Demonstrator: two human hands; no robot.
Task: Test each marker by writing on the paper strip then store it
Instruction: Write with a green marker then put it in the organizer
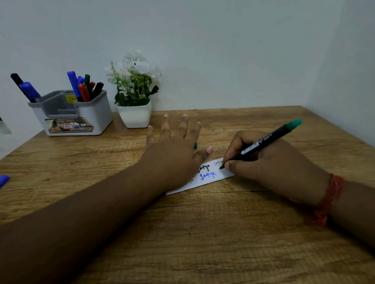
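- While its tip touches the white paper strip on the brown wooden table, the black green-ended marker is pinched in the right hand.
- Fingers spread flat, the left hand presses the strip's left part.
- Behind, a grey plastic organiser holds more markers.

The table looks like wood — brown, with lines and a small crack in the grain. The paper strip is thin, white and matt. The marker looks like smooth plastic, a bit shiny. The grey holder and white pot look like smooth plastic too. A red thread band looks rough — like cloth.
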